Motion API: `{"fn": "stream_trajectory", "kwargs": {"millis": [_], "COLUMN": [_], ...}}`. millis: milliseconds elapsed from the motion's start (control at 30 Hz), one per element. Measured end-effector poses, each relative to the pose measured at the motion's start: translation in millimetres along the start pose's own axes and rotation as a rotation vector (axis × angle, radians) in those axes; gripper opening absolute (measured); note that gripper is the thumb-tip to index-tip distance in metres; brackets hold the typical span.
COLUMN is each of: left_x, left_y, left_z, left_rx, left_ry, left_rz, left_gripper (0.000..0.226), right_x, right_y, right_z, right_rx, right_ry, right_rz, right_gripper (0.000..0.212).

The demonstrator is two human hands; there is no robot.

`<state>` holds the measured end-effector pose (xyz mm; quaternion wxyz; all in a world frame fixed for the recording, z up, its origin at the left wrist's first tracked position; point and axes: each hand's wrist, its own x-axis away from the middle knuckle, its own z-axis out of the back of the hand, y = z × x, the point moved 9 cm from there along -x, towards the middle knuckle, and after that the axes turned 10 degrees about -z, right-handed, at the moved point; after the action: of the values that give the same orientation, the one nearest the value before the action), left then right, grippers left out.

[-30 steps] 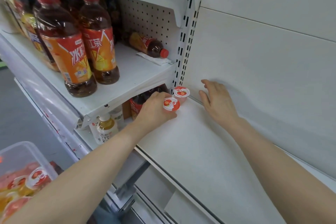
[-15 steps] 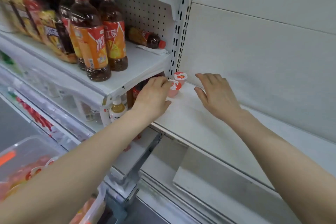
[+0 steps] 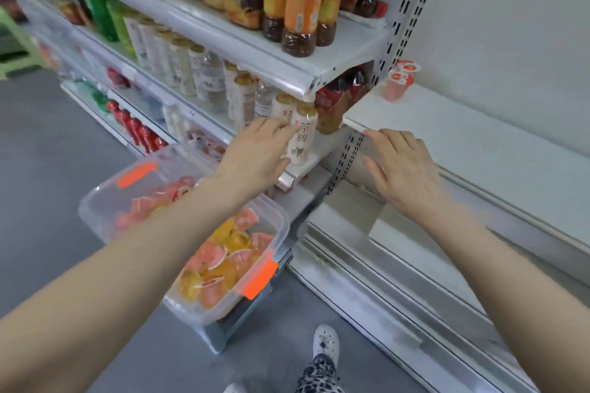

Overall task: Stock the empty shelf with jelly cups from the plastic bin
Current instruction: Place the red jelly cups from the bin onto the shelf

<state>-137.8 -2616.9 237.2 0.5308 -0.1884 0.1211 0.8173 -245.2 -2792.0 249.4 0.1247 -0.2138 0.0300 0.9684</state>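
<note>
Two pink jelly cups (image 3: 397, 83) with red-and-white lids stand at the back left corner of the white shelf (image 3: 472, 143). A clear plastic bin (image 3: 102, 201) with orange latches sits on a low stand at lower left, filled with several pink and yellow jelly cups (image 3: 223, 260). My left hand (image 3: 258, 153) hangs empty above the bin's far side, fingers relaxed, in front of the bottles. My right hand (image 3: 402, 169) is empty too, fingers straight, just below the shelf's front edge.
Iced tea bottles (image 3: 297, 0) fill the upper shelf at left. Pale drink bottles (image 3: 300, 134) line the shelf below it, right behind my left hand. A perforated upright (image 3: 348, 156) divides the two bays. Grey floor and my shoes (image 3: 325, 344) lie below.
Both hands have pulled back from the shelf's back corner toward me. The left hand let go of its jelly cup, which now stands beside the first. The view has tilted down, showing the bin.
</note>
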Motion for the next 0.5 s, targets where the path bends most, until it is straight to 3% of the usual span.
{"fn": "stream_trajectory", "kwargs": {"millis": [367,500], "left_x": [257,291], "left_y": [-107,-111], "left_z": [-43,-64], "left_rx": [0.111,0.095], "left_ry": [-0.219,-0.251], "left_rz": [0.594,0.630], "left_gripper": [0.052,0.044], "right_x": [66,70], "right_y": [-200,-247], "right_z": [-134,-197], "right_rx": [-0.268,-0.220], "right_ry": [-0.360,-0.691], "right_rz": [0.257,0.251], "right_gripper": [0.048,0.053]}}
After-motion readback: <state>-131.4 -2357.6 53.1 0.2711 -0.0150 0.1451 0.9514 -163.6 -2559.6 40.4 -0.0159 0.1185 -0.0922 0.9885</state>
